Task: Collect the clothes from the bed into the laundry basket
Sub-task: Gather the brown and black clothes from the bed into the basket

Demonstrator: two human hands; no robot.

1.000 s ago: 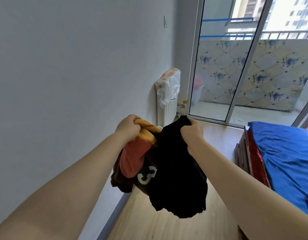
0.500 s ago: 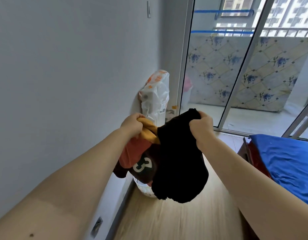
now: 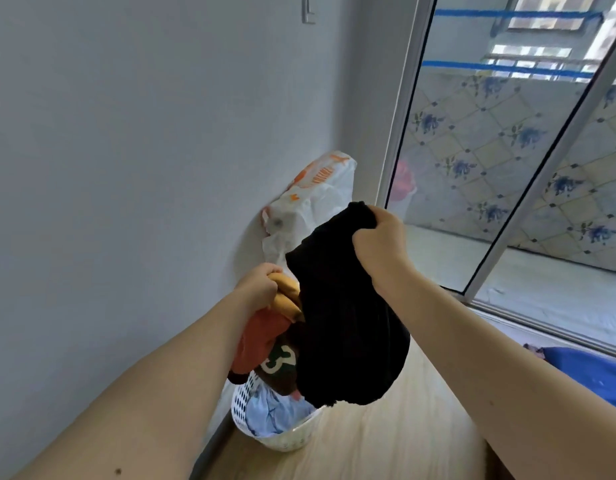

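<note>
Fingers (image 3: 363, 242) of the right hand (image 3: 377, 245) clench a black garment (image 3: 348, 327); the left hand (image 3: 259, 285) grips bunched clothes (image 3: 265, 337). Both hang over the basket (image 3: 282, 439) at six o'clock, against the wall (image 3: 126, 168).

I count two hands of mine, my left hand (image 3: 259, 284) and my right hand (image 3: 377, 242), each with its grip closed on cloth. In them hang two bundles: one black garment (image 3: 348, 323) in the right, and one bunched garment (image 3: 270, 337) of orange, yellow and dark cloth with a "3" on it in the left. Below them stands one white laundry basket (image 3: 285, 439), with one pale blue garment (image 3: 275, 412) in it. One white plastic bag (image 3: 313, 199) leans on the wall. One blue bed (image 3: 597, 374) shows at the right edge.
</note>
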